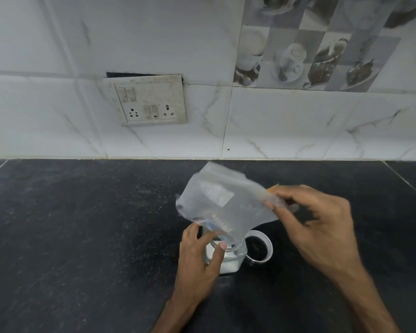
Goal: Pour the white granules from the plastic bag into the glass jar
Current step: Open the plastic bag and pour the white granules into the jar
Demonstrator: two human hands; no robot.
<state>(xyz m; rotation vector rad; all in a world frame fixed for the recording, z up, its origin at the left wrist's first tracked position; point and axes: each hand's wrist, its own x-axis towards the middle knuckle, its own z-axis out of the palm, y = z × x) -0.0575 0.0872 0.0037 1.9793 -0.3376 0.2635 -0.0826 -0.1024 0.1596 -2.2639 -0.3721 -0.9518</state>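
1. While the left hand (pixel 199 255) gripped the glass jar (pixel 231 260) on the tabletop (pixel 82 236), the right hand (pixel 320 219) pinched the raised end of the plastic bag (pixel 226 203), whose mouth sat at the jar's rim.
2. White granules (pixel 229 266) lay in the jar; a slipping bag mouth would likely spill them.
3. The lid (pixel 259 247) lay just right of the jar, obstructing nothing; a switch panel (pixel 151 99) hung behind.

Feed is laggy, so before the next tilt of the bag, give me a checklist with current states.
1. Glass jar upright on the counter: ok.
2. Left hand grips the jar: ok.
3. Right hand pinches the plastic bag by its raised end: ok.
4. Bag mouth at the jar opening: ok.
5. Lid off, beside the jar: ok.
6. White granules in the jar; any left in bag: cannot tell.
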